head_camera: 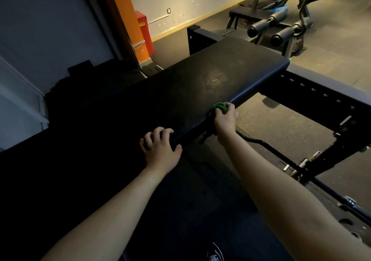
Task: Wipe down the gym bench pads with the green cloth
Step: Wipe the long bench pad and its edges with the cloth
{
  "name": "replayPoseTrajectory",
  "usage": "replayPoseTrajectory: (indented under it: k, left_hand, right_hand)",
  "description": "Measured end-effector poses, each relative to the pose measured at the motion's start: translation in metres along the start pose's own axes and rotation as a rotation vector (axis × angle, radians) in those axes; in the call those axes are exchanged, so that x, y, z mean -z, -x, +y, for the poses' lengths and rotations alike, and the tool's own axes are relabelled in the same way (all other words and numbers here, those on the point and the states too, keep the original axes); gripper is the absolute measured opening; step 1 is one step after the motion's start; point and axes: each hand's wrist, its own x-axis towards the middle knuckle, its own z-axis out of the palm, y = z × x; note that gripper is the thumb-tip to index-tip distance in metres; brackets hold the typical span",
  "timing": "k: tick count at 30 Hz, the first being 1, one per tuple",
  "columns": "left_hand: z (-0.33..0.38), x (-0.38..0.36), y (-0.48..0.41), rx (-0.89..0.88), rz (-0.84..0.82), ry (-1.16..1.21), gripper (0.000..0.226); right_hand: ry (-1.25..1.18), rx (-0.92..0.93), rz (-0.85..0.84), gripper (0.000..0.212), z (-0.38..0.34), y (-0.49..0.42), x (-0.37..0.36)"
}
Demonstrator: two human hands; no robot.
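The right hand (225, 118) curls its fingers round a bunched green cloth (220, 107) and presses it against the right-hand edge of the bench pad (200, 76), at about 3 o'clock on the pad's long side. The cloth looks soft and crumpled into a ball, most of it hidden inside the grip. The left hand (160, 148) holds nothing: its fingers are bent and spread, fingertips resting on the pad's near corner at roughly 6 o'clock, thumb hooked over the edge.

The pad is a long, flat black rectangle with rounded corners, covered in smooth vinyl-like upholstery; a dull, scuffed patch shows toward its far end, at about 1 o'clock from the cloth. Its near-left half lies in deep shadow, so surface detail there cannot be made out.

At 3 o'clock runs a black steel frame (321, 92) punched with a row of holes. Beyond, at 1 o'clock, stand cylindrical foam rollers (261, 26) on another machine. At 11 o'clock an orange panel (128, 19) leans by the wall. The floor (281, 124) is speckled rubber.
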Motion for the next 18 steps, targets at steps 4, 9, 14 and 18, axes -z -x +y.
replayPoseTrajectory:
  k: [4, 9, 14, 18]
  left_hand:
    - [0.019, -0.001, -0.005, -0.065, -0.008, -0.019, 0.056]
    - [0.038, -0.006, -0.018, -0.077, -0.035, -0.059, 0.062]
    - [0.037, -0.007, -0.025, -0.094, -0.018, -0.043, 0.059]
    - [0.058, -0.006, -0.044, -0.190, -0.057, 0.022, 0.056]
  right_hand:
    - [0.255, 0.170, 0.006, 0.024, 0.004, 0.017, -0.017]
    - [0.264, 0.429, -0.262, 0.022, 0.026, 0.073, -0.029]
    - [0.378, 0.503, -0.310, 0.032, 0.025, 0.047, -0.006]
    - [0.243, 0.302, 0.097, 0.037, 0.009, -0.021, 0.019]
